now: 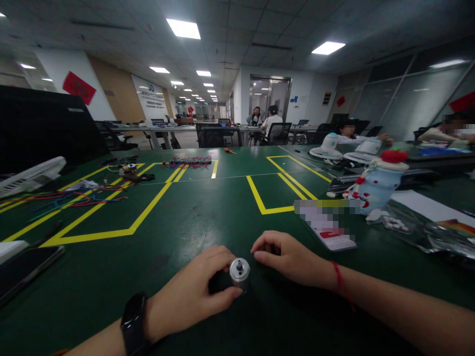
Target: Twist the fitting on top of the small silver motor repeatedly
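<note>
My left hand (pixel 196 291) rests on the green table (pixel 208 217) and grips a small silver cylindrical motor (pixel 239 272), its shaft pointing toward the camera. A black watch sits on that wrist. My right hand (pixel 287 257) lies just right of the motor with its fingers curled together, thumb against fingertips; whether it pinches some small part I cannot tell. A red string circles the right wrist.
Yellow tape lines (pixel 148 207) mark boxes on the table. Coloured wires (pixel 74 198) and a white fan part (pixel 29 178) lie far left, a phone (pixel 25 267) near left. A figurine bottle (pixel 378 183), white fans (pixel 326 148) and plastic bags (pixel 426 232) stand right. People sit farther back.
</note>
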`<state>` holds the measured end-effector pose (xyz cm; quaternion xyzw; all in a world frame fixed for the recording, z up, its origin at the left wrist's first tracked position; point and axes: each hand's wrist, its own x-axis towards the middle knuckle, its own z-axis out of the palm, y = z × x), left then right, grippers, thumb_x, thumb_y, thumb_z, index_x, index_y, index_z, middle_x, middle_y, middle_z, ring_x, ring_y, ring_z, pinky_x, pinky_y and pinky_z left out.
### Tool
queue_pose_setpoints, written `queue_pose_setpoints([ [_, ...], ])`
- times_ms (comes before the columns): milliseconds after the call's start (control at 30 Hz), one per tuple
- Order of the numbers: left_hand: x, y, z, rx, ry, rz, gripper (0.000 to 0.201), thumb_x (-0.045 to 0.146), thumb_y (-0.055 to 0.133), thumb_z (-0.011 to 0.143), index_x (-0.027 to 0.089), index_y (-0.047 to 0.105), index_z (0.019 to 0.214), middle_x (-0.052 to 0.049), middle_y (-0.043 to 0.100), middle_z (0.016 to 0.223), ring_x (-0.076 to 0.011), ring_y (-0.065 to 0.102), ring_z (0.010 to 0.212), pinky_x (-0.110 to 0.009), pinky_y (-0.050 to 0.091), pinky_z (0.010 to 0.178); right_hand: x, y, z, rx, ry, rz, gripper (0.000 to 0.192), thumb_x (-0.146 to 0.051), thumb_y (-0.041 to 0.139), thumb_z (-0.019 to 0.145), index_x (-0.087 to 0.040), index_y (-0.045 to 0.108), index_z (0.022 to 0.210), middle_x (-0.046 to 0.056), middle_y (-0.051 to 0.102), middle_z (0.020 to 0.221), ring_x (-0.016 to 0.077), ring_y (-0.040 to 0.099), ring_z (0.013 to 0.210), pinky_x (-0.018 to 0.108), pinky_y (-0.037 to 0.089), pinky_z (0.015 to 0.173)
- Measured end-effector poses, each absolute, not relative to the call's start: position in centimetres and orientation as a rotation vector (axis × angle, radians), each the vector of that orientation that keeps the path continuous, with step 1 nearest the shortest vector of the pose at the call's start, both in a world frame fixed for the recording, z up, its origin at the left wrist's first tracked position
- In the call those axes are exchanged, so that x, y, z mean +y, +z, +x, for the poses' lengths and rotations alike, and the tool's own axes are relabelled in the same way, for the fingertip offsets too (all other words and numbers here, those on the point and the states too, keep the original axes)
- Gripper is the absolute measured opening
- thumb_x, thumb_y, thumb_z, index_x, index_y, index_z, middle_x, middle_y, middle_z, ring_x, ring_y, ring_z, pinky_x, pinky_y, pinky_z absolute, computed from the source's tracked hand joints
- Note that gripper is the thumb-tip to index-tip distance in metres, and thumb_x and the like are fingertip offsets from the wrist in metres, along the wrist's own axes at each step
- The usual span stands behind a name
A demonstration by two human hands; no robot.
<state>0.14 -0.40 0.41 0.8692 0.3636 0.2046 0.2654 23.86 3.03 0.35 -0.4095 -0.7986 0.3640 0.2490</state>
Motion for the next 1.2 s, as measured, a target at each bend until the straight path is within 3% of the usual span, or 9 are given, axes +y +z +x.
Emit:
queue_pose_setpoints([
  [167,-0.4,0.4,0.2,0.982,0.554,2.355,0.012,0.021,0.062,0.084,0.020,0.057,0.095,-0.002,0.059,0.095,-0.0199,0.055,0.087,-0.031,0.043,0.076,1.7,2.4,23.4,-2.316,0.860,-0.946,0.012,-0.021,0.060,0.086,-0.020,0.068,0.095,0.004,0.063,0.096,0.0154,0.057,0.087,0.028,0.045,0.076],
  [300,-0.4,0.2,0.2,0.982,0.565,2.357,0.013,0.020,0.062,0.084,0.020,0.056,0.096,-0.002,0.060,0.097,-0.0199,0.055,0.088,-0.032,0.043,0.078,0.7,2.7,22.3,-2.204,0.686,-0.928,0.014,-0.026,0.070,0.079,-0.023,0.069,0.093,0.005,0.055,0.114,0.0216,0.050,0.110,0.038,0.038,0.097],
  [467,-0.4,-0.1,0.1,0.978,0.587,2.360,0.014,0.021,0.063,0.084,0.020,0.055,0.096,-0.003,0.060,0.099,-0.0208,0.055,0.091,-0.033,0.043,0.080,0.8,2.6,21.4,-2.159,0.687,-0.928,0.009,-0.027,0.072,0.077,-0.024,0.069,0.086,0.004,0.049,0.121,0.0239,0.045,0.116,0.042,0.036,0.099],
  [933,-0.4,0.2,0.1,0.996,0.550,2.328,0.012,0.023,0.063,0.085,0.020,0.057,0.095,-0.003,0.060,0.095,-0.0195,0.054,0.086,-0.030,0.043,0.074,1.6,0.4,25.1,-2.406,0.874,-0.914,0.016,-0.030,0.073,0.077,-0.025,0.071,0.092,0.005,0.054,0.116,0.0229,0.048,0.112,0.042,0.037,0.098],
  [1067,-0.3,0.2,0.0,0.983,0.551,2.332,0.013,0.023,0.064,0.085,0.020,0.057,0.096,-0.002,0.060,0.095,-0.0194,0.055,0.086,-0.030,0.042,0.076,2.7,0.6,25.4,-2.059,1.018,-0.982,0.014,-0.032,0.063,0.085,-0.019,0.066,0.087,0.005,0.060,0.103,0.0182,0.056,0.095,0.033,0.044,0.085],
  [1200,-0.3,0.2,-0.1,0.985,0.550,2.330,0.014,0.022,0.063,0.086,0.021,0.056,0.097,-0.002,0.059,0.097,-0.0192,0.055,0.086,-0.030,0.042,0.076,3.7,0.3,25.6,-1.788,1.127,-1.185,0.018,-0.034,0.059,0.087,-0.016,0.062,0.088,0.000,0.060,0.080,0.0139,0.056,0.073,0.027,0.045,0.067],
])
